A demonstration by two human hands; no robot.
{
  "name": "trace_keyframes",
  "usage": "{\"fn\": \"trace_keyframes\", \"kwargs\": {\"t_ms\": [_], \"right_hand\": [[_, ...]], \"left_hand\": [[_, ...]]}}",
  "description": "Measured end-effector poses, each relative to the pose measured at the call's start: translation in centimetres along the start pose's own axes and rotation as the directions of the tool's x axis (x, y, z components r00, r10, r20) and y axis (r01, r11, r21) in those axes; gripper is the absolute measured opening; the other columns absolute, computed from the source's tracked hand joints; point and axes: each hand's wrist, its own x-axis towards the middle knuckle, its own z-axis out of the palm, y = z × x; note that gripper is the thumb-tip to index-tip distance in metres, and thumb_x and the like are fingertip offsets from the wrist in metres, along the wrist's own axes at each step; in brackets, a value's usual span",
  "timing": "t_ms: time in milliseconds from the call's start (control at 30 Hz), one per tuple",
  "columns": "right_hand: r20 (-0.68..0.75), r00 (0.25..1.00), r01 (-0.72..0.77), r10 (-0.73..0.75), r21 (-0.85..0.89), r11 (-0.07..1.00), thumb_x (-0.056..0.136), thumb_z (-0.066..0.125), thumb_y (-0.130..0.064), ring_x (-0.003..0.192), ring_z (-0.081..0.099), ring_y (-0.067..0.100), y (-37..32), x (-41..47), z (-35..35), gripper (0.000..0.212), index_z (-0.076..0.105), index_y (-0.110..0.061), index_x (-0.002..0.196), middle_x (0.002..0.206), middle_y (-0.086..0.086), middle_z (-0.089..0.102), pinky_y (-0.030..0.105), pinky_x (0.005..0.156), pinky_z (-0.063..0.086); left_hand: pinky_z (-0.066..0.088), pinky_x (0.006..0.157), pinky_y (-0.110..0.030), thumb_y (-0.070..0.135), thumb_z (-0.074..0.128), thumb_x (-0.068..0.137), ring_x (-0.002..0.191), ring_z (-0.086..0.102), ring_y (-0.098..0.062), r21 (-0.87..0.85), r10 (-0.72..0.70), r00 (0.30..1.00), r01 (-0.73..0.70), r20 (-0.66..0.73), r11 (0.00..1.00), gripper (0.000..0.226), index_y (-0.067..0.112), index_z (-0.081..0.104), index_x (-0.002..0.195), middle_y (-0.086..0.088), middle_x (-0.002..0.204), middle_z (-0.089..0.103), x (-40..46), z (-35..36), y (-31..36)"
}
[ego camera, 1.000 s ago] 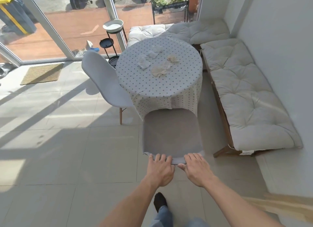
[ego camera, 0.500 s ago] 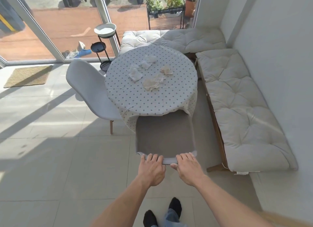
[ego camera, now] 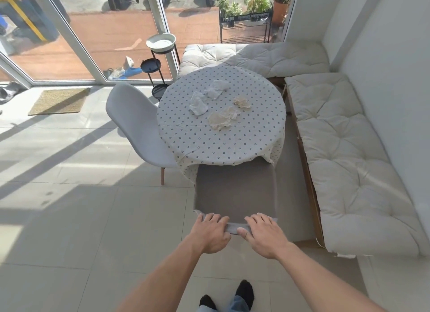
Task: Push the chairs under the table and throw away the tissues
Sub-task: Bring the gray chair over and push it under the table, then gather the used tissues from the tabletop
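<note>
A round table (ego camera: 232,146) with a dotted white cloth stands in the middle of the head view. Several crumpled tissues (ego camera: 221,119) lie on its top. A grey chair (ego camera: 235,190) is right in front of me, its seat partly tucked under the hanging cloth. My left hand (ego camera: 210,233) and my right hand (ego camera: 265,236) both grip the top edge of its backrest, side by side. A second grey chair (ego camera: 135,125) stands at the table's left side, with its seat reaching under the cloth and its back away from the table.
A cushioned corner bench (ego camera: 344,153) runs along the right wall and behind the table. A black tiered stand (ego camera: 158,62) with a white bowl stands by the glass doors at the back. A doormat (ego camera: 59,101) lies on the tiled floor at left.
The near chair has slid forward and its seat now sits farther under the tablecloth. I have stepped closer to the table with both hands still on the backrest.
</note>
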Motion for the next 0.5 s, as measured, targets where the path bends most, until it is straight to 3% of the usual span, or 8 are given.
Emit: {"fn": "trace_keyframes", "kwargs": {"t_ms": [133,267,500], "right_hand": [[-0.017,0.997,-0.072,0.072,-0.003,0.997,0.099,0.015,-0.072,0.154,0.015,0.027,0.0,1.8,-2.4,0.079,0.031,-0.019,0.155,0.165,0.007,0.029,0.048,0.124,0.017],[-0.062,0.992,-0.108,0.106,-0.016,0.994,0.097,0.014,-0.074,0.155,0.010,0.027,-1.2,4.7,-5.4,0.081,0.030,-0.019,0.155,0.167,0.008,0.024,0.050,0.125,0.015],[-0.133,0.972,-0.195,0.194,0.004,0.981,0.096,0.012,-0.075,0.156,0.007,0.026,-6.2,10.7,-10.5,0.083,0.027,-0.020,0.156,0.168,0.008,0.020,0.051,0.126,0.013]], "left_hand": [[0.013,0.127,-0.058,0.037,0.029,0.101,0.158,0.017,-0.030,-0.059,-0.026,0.998,0.023,-0.061,0.998,0.061,0.021,0.025,0.160,-0.008,0.170,0.027,0.5,-2.7,-2.1],[0.007,0.129,-0.057,0.038,0.026,0.105,0.162,0.004,-0.030,-0.077,-0.065,0.991,0.056,-0.114,0.995,0.062,0.021,0.016,0.164,-0.009,0.175,0.013,1.7,-6.2,-5.6],[0.007,0.128,-0.059,0.040,0.025,0.104,0.162,0.003,-0.031,-0.056,-0.008,0.985,-0.002,-0.172,0.998,0.065,0.021,0.013,0.165,-0.011,0.176,0.010,4.3,-12.9,-13.6]]}}
